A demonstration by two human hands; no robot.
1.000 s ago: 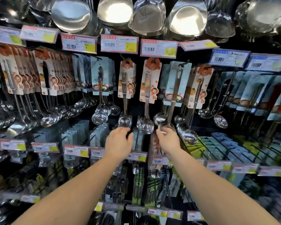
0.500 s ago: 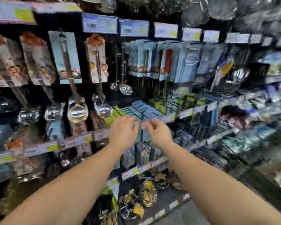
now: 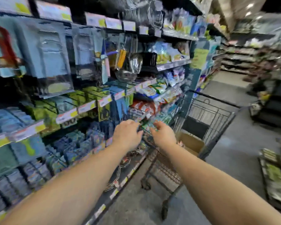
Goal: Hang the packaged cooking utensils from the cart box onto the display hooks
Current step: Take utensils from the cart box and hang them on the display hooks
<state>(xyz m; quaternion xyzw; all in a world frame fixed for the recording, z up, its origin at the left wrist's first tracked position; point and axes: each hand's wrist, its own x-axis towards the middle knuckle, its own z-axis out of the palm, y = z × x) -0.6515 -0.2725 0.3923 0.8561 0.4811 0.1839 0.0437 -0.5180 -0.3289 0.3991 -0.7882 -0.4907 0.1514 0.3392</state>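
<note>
The picture is badly blurred; no packaged utensil can be made out in either hand, so its long axis cannot be told; the cardboard box [image 3: 189,142] sits in the wire cart [image 3: 206,114], just beyond and right of the right hand [image 3: 163,135]; the left hand [image 3: 126,135] hovers beside it, apart; both sets of fingers look loosely curled and hold nothing visible; shelves [image 3: 81,109] with price tags [image 3: 66,115] and hanging packets stand left of the fingers.
</note>
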